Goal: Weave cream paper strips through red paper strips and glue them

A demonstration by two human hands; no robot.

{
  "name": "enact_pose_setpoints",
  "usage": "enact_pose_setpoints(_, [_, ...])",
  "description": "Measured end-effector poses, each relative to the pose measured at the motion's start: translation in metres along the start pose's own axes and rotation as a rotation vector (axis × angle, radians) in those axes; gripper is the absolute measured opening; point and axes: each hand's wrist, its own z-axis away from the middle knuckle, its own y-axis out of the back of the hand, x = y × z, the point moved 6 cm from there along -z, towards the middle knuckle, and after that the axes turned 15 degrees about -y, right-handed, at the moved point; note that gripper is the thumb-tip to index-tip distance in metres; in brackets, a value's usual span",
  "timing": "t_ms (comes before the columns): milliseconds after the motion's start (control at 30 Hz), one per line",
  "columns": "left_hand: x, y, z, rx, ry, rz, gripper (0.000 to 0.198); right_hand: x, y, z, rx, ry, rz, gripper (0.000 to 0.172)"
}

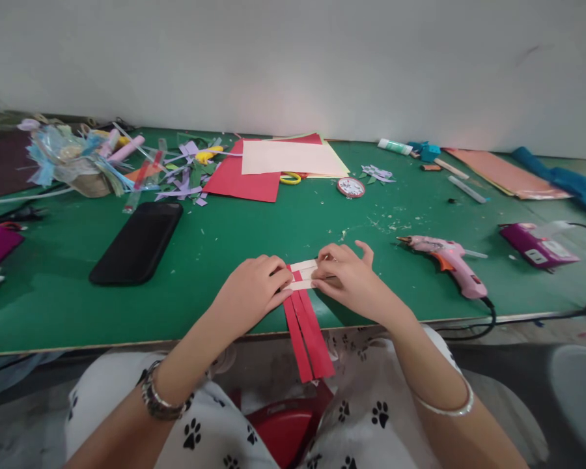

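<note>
Red paper strips lie side by side at the table's front edge, their near ends hanging over it. White paper strips cross them at the top and seem woven through. My left hand is closed, its fingertips pinching the left end where red and white meet. From the other side, my right hand pinches the right part of the white strips between thumb and fingers, with one finger raised. The fingertips cover both ends of the white strips.
A black phone lies left. To the right rests a pink glue gun with its cord, beside a purple box. Behind are red paper, a white sheet, yellow-handled scissors, purple scraps and a glue stick.
</note>
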Motion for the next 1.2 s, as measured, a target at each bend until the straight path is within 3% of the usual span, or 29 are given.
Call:
enact_pose_setpoints(167, [0.001, 0.003, -0.001, 0.054, 0.001, 0.042, 0.005, -0.001, 0.003, 0.0, 0.014, -0.011, 0.006, 0.02])
enact_pose_setpoints(433, [-0.001, 0.002, -0.003, 0.047, 0.057, 0.15, 0.01, 0.0, 0.006, 0.002, 0.069, -0.023, 0.066, 0.017])
enact_pose_setpoints(633, [-0.002, 0.0, -0.005, 0.097, 0.131, 0.113, 0.011, 0.006, 0.006, 0.003, 0.04, -0.071, 0.011, 0.004])
enact_pose_setpoints(867, [-0.003, -0.001, -0.005, 0.098, 0.102, 0.099, 0.017, 0.01, 0.012, -0.001, 0.162, -0.11, 0.006, 0.021])
enact_pose_setpoints(1033, [-0.002, 0.0, -0.005, 0.087, 0.104, 0.074, 0.017, 0.012, 0.011, -0.004, 0.113, -0.159, -0.122, 0.028])
enact_pose_setpoints(1200, [0.0, 0.0, -0.005, 0.089, 0.1, 0.035, 0.014, 0.018, 0.012, -0.006, 0.209, -0.175, -0.039, 0.024])
